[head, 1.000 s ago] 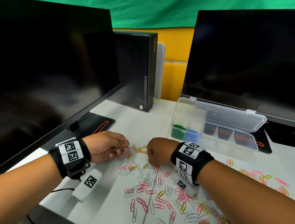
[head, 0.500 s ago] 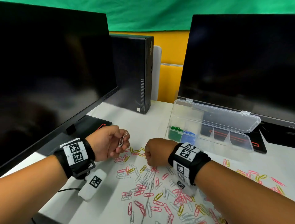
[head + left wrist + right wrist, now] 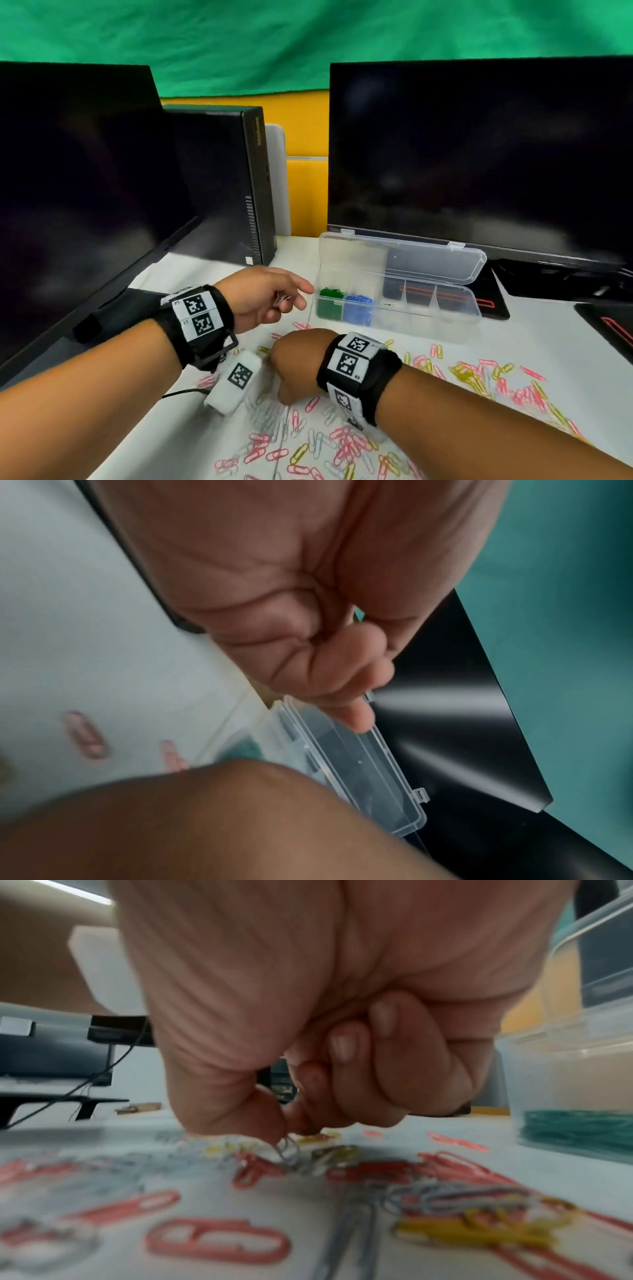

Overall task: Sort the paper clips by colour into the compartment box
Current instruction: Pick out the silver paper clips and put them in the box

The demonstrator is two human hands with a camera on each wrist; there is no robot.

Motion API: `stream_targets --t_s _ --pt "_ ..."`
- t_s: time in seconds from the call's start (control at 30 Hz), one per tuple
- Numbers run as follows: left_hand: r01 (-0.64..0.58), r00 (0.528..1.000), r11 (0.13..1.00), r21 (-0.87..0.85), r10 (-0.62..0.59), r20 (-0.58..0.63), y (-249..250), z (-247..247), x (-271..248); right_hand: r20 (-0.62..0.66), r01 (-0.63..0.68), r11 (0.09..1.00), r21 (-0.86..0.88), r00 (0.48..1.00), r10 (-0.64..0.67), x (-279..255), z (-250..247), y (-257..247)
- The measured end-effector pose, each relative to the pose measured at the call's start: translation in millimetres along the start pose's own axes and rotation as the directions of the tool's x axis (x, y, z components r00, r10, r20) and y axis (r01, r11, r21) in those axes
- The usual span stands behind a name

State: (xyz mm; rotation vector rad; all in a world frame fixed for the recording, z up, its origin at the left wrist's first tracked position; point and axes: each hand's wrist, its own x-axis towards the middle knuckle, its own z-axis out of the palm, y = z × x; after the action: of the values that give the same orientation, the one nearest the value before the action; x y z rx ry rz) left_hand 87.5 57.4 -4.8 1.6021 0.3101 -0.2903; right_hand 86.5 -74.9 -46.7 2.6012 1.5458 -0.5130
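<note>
Loose clips (image 3: 346, 445) litter the surface (image 3: 534, 342); the right hand (image 3: 294, 363) pinches a grey clip (image 3: 287, 1150) there; the left hand (image 3: 260, 298) holds grey clips (image 3: 282, 300) just beside the box (image 3: 424, 310); its end compartments hold green clips (image 3: 330, 294), then blue clips (image 3: 358, 301).

bright, even light; head view bends at the edges, both wrist views smeared by motion blur.

The compartment box (image 3: 394, 311) is clear glossy plastic; the white paper clips (image 3: 287, 1153) glint like bare wire.
</note>
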Motion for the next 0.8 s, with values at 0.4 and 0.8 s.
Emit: stream_targets --t_s 0.4,0.8 --pt "0.104 0.982 0.976 -0.193 -0.07 0.173 35 94 67 -0.154 -0.383 0.756 0.531 0.834 0.53 -115 -38 150" --pt "-0.141 0.989 0.978 0.153 0.132 0.069 43 51 20 -0.238 -0.386 0.787 0.482 0.807 0.541 -75 -41 156"
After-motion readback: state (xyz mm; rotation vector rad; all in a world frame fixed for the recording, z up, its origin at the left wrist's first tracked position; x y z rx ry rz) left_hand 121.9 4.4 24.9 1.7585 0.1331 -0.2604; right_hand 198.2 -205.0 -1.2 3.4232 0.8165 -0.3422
